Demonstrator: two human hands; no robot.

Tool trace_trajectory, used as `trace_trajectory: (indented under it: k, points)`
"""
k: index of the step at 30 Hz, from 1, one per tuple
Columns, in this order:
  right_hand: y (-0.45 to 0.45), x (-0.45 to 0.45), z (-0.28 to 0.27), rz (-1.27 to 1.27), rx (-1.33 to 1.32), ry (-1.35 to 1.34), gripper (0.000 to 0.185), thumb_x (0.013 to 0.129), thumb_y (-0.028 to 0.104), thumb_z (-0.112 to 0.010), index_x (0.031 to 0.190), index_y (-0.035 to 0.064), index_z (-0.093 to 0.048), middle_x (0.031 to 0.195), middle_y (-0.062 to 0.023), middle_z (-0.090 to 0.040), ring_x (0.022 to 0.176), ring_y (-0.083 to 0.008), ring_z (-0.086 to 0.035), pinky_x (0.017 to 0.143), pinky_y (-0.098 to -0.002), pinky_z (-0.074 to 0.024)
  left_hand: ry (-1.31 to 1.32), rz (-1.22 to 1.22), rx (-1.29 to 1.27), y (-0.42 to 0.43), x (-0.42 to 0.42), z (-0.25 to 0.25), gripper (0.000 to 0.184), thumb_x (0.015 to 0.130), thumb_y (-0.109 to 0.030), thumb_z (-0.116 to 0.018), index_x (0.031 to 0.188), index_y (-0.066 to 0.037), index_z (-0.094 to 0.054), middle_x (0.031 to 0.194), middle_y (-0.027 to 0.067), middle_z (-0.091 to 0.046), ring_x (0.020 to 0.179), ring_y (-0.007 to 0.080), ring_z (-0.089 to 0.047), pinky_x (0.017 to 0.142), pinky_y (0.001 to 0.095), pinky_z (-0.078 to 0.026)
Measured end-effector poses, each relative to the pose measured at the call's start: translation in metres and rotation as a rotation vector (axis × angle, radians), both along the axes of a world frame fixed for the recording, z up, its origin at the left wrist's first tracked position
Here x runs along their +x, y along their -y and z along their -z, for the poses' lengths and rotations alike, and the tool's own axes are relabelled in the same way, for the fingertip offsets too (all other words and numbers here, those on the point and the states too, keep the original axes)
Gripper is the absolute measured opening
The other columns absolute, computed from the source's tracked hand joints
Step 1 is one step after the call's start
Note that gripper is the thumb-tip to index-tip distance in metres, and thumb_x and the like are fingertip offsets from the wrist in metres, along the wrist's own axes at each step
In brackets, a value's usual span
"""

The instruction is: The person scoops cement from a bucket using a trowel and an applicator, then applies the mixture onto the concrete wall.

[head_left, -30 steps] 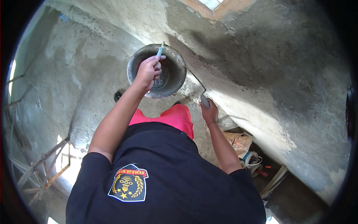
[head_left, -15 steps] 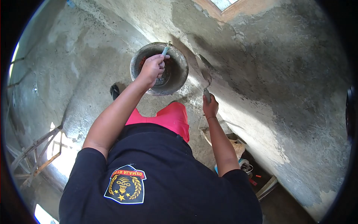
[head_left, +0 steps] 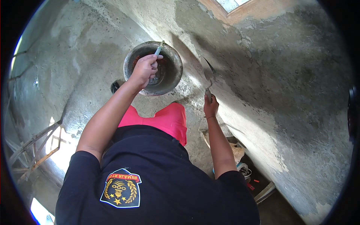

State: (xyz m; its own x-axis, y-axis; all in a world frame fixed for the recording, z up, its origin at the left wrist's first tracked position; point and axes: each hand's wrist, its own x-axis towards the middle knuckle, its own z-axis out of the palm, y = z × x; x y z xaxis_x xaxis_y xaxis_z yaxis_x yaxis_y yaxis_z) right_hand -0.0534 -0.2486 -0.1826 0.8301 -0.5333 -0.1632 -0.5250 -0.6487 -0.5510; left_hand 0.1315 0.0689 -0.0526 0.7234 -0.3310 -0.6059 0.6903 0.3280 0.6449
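My left hand [head_left: 145, 70] is closed round a tool with a pale blue-green handle [head_left: 159, 50], held over a round grey tub [head_left: 179, 69]. The tool's working end is hidden below my fist. Some reddish and grey residue shows on the tub's inner wall. To the right, my right hand [head_left: 211, 106] grips a trowel [head_left: 207, 69] by its handle. Its thin pointed blade points away from me, close to the plastered wall [head_left: 243, 82]. Whether the blade touches the wall I cannot tell.
A wooden window frame [head_left: 242, 10] sits in the wall above. Wooden poles [head_left: 35, 150] stand at the left. By my right elbow are a torn sack [head_left: 237, 152] and some small items on the floor. A dark sandal [head_left: 115, 87] shows beside the tub.
The view has shifted slightly, so the tub and my left hand appear further left. The trowel blade has turned and looks more upright. Both hands keep their holds.
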Motion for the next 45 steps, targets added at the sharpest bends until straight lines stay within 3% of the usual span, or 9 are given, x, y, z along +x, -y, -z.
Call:
trace_trajectory:
  k: [6, 8, 15, 17, 20, 30, 36, 39, 45]
  points:
    - [0.027, 0.002, 0.044, 0.051, 0.23, 0.0, 0.044, 0.081, 0.045, -0.066, 0.106, 0.0082, -0.065, 0.084, -0.0154, -0.068, 0.077, -0.0302, -0.066, 0.068, -0.0389, -0.0497, -0.003, -0.031, 0.012, -0.012, -0.002, 0.0, 0.026, 0.096, -0.018, -0.042, 0.113, -0.002, -0.054, 0.059, -0.0069, -0.034, 0.043, 0.0031, -0.026, 0.041, 0.0222, -0.019]
    - [0.025, 0.004, 0.04, 0.019, 0.149, 0.103, 0.033, 0.085, 0.032, -0.066, 0.102, 0.0039, -0.065, 0.07, -0.006, -0.062, 0.063, -0.0136, -0.053, 0.061, -0.0303, -0.044, -0.007, -0.032, 0.023, -0.015, -0.005, 0.0, 0.026, 0.097, -0.019, -0.042, 0.113, -0.002, -0.054, 0.059, -0.007, -0.034, 0.043, 0.0031, -0.025, 0.041, 0.0221, -0.018]
    - [0.02, 0.003, 0.035, -0.008, 0.04, -0.038, 0.038, 0.084, 0.038, -0.066, 0.103, 0.0049, -0.066, 0.078, -0.0125, -0.066, 0.068, -0.023, -0.061, 0.065, -0.0351, -0.0476, -0.017, -0.025, 0.081, -0.024, -0.012, 0.0, 0.027, 0.097, -0.019, -0.043, 0.114, -0.002, -0.053, 0.059, -0.007, -0.034, 0.043, 0.0029, -0.025, 0.041, 0.0215, -0.019]
    - [0.011, -0.003, 0.029, -0.019, -0.011, -0.166, 0.039, 0.082, 0.043, -0.065, 0.103, 0.01, -0.066, 0.086, -0.0167, -0.068, 0.08, -0.0344, -0.066, 0.07, -0.0417, -0.0505, -0.011, -0.013, 0.096, -0.025, -0.012, 0.0, 0.027, 0.097, -0.019, -0.042, 0.114, -0.002, -0.053, 0.059, -0.007, -0.034, 0.043, 0.0029, -0.025, 0.041, 0.0215, -0.018]
    - [0.007, -0.016, 0.026, 0.014, 0.025, 0.002, 0.036, 0.082, 0.04, -0.066, 0.103, 0.0102, -0.067, 0.086, -0.0173, -0.068, 0.08, -0.0351, -0.066, 0.07, -0.0418, -0.0508, -0.046, -0.003, 0.11, -0.028, -0.015, 0.003, 0.029, 0.099, -0.025, -0.041, 0.115, -0.003, -0.053, 0.059, -0.0077, -0.03, 0.045, 0.0031, -0.023, 0.042, 0.0217, -0.017]
    - [0.011, 0.003, 0.0, -0.032, -0.005, -0.004, 0.038, 0.083, 0.041, -0.066, 0.105, 0.0102, -0.066, 0.083, -0.0156, -0.068, 0.077, -0.0323, -0.066, 0.069, -0.0398, -0.0509, -0.044, 0.011, 0.075, -0.028, -0.013, 0.005, 0.027, 0.097, -0.02, -0.041, 0.113, -0.002, -0.053, 0.059, -0.0074, -0.032, 0.043, 0.0032, -0.024, 0.041, 0.0216, -0.018]
    - [0.026, 0.009, 0.014, 0.046, 0.187, -0.08, 0.038, 0.083, 0.042, -0.066, 0.102, 0.0088, -0.068, 0.081, -0.0154, -0.068, 0.074, -0.0305, -0.065, 0.067, -0.0386, -0.0498, -0.041, 0.002, 0.068, -0.029, -0.009, 0.004, 0.026, 0.096, -0.018, -0.042, 0.113, -0.002, -0.054, 0.059, -0.0068, -0.034, 0.043, 0.0033, -0.025, 0.041, 0.0219, -0.019]
    - [0.028, 0.014, 0.014, -0.025, 0.128, -0.21, 0.037, 0.082, 0.041, -0.066, 0.102, 0.0089, -0.068, 0.081, -0.0146, -0.068, 0.073, -0.0305, -0.065, 0.067, -0.0391, -0.0495, -0.04, 0.011, 0.076, -0.029, -0.01, 0.004, 0.026, 0.097, -0.019, -0.042, 0.112, -0.001, -0.054, 0.059, -0.0069, -0.033, 0.043, 0.0033, -0.025, 0.041, 0.0218, -0.019]
    - [0.008, 0.004, -0.012, -0.059, 0.067, -0.099, 0.036, 0.081, 0.039, -0.067, 0.102, 0.0098, -0.068, 0.082, -0.0147, -0.068, 0.074, -0.0304, -0.065, 0.067, -0.039, -0.0502, -0.053, 0.031, 0.08, -0.03, -0.009, 0.005, 0.027, 0.097, -0.021, -0.042, 0.113, -0.002, -0.054, 0.059, -0.0074, -0.032, 0.044, 0.0031, -0.024, 0.041, 0.0217, -0.018]
